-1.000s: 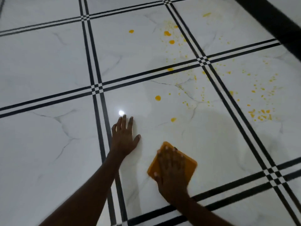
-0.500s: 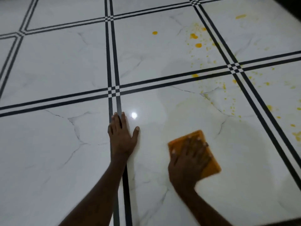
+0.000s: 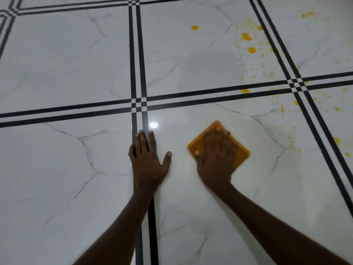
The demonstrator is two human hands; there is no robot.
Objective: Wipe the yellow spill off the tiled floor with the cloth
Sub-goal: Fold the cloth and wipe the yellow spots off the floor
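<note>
Pressing an orange cloth flat on the marble tile

Reaching in from the bottom edge, two bare forearms stretch forward over the tiled floor (image 3: 57, 178), white marble-look tiles with grey veins and double black border lines. The left hand (image 3: 148, 159) lies palm down with straight fingers and thumb spread to the side, resting on the floor across the vertical black lines. Just beyond its fingertips sits a small bright light reflection (image 3: 153, 124) on the glossy tile.

To its right, apart from it, the right hand (image 3: 215, 159) presses flat on the orange cloth (image 3: 241, 153), fingers extended and spread over it; hand and cloth are a little blurred. The cloth is a folded square set corner-forward, lying on the tile below the horizontal black lines, its corners showing past the fingers on the far and right sides.

Farther off and to the right, the yellow spill (image 3: 248, 43) is scattered as blobs and fine specks: some along the right edge of the cloth's tile, more across the black-line crossing (image 3: 296, 85), and the largest drops on the far tile. One lone drop lies farther left of the rest.
</note>
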